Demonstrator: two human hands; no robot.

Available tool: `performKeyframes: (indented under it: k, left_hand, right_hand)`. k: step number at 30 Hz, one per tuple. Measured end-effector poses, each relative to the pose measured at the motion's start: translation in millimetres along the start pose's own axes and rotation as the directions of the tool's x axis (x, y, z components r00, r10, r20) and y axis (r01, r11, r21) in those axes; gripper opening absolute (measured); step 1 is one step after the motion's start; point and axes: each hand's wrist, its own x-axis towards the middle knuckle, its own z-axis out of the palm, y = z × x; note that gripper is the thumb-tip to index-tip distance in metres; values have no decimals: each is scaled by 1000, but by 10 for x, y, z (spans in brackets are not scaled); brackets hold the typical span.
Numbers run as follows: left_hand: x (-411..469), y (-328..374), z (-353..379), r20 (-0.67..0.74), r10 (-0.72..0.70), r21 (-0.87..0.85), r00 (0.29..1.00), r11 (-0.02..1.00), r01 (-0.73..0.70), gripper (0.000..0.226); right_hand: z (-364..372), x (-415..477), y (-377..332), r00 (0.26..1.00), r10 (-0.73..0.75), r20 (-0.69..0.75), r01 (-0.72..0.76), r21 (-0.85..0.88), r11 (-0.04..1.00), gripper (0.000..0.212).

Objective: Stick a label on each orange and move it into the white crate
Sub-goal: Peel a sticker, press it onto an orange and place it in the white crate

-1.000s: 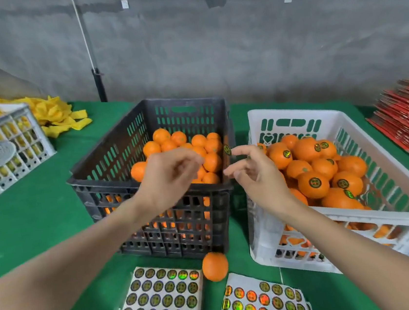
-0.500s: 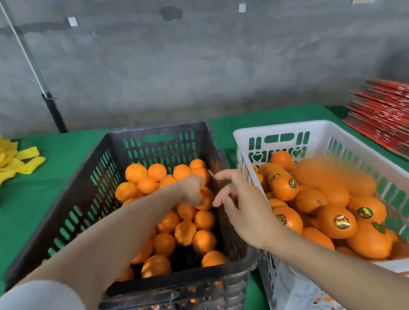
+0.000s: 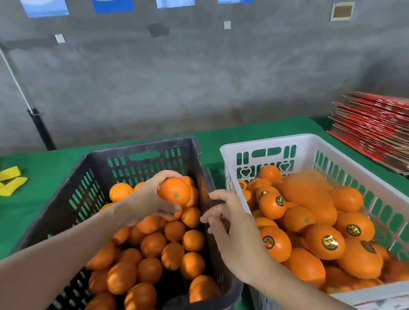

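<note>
Left hand (image 3: 145, 202) holds an orange (image 3: 174, 191) over the black crate (image 3: 144, 146); right hand (image 3: 232, 230) hovers beside the white crate (image 3: 266, 143).

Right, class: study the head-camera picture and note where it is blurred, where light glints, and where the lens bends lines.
Head view: a big orange smear in the white plastic crate is motion blur; head view: the shiny round labels catch glints; head view: the walls of the black plastic crate splay outward, a wide-angle effect.

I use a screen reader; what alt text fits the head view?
A person's left hand grips an orange above a black crate of unlabelled oranges; the right hand hovers beside it, fingers curled. On the right, a white crate holds labelled oranges on a green table.
</note>
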Motion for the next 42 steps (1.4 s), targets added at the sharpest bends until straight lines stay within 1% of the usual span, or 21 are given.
performKeyframes:
  k: [1,3,4,5,7,8,11,14,16,18,19,20,22,23,27,31,33,35,39,42]
  left_hand:
    - [-121,4,-68,9,6,-44,1000,999,-5,69]
    - [-352,-22,-177,-24,18,-199,1000,980,-23,82]
    - [-493,5,-178,-25,25,-291,999,956,-31,90]
    - [-628,37,-142,-33,38,-365,999,930,-47,92]
    - [-870,111,-27,-47,61,-456,997,887,-76,79]
    - [-984,143,38,-52,71,-492,996,866,-87,73]
    - [-1236,238,235,-26,29,-597,999,801,-39,57]
    - [-1340,263,431,-39,-72,-650,997,759,30,59]
    - [-1371,291,535,-51,-119,-693,992,719,51,59]
    - [-1384,330,630,-69,-164,-710,984,701,67,67]
    - [-1388,355,677,-83,-188,-700,979,710,77,71]
    - [-1384,369,723,-97,-203,-677,974,731,85,72]
    - [-1381,414,819,-125,-205,-627,971,775,83,60]
    - [-1390,446,872,-134,-203,-616,970,784,78,59]
    - [-1391,511,1055,-158,-226,-572,961,815,98,68]
    - [-1394,532,1166,-172,-239,-556,956,824,107,68]
    - [-1393,531,1209,-173,-251,-558,952,822,115,67]
    - [-1389,515,1249,-178,-253,-574,951,812,109,65]
    - [-1385,435,1275,-178,-229,-606,957,791,76,60]
    - [-1360,374,1256,-158,-200,-576,967,814,74,51]
  right_hand:
    - [-10,-13,-22,1000,4,-12,-3,27,1000,37]
    - [-47,5,-87,1000,3,-24,-1,100,995,29]
    - [-74,34,-141,1000,14,-28,-9,147,989,25]
    - [-104,64,-205,999,35,-31,-28,205,978,20]
    - [-170,98,-347,997,66,-28,-54,308,950,12]
    - [-203,82,-420,998,55,-18,-46,334,941,8]
    - [-297,-79,-572,997,-37,62,10,396,918,8]
    - [-408,-261,-617,979,-117,167,38,414,909,13]
    - [-486,-317,-609,964,-130,230,40,361,932,12]
    - [-564,-336,-603,953,-146,265,70,277,958,14]
    - [-603,-339,-605,948,-160,275,94,237,967,17]
    - [-639,-345,-611,943,-173,285,119,198,973,19]
    - [-700,-354,-624,933,-187,307,158,117,981,21]
    - [-726,-360,-625,931,-184,316,167,82,983,21]
    - [-832,-386,-603,923,-194,333,206,-3,978,17]
    - [-916,-413,-566,912,-195,362,235,-71,969,14]
    - [-910,-444,-549,924,-201,326,253,-124,960,15]
    - [-884,-488,-542,949,-198,246,237,-140,961,14]
    - [-805,-585,-538,989,-110,97,113,-28,993,11]
    - [-737,-643,-494,997,-78,21,77,64,995,13]
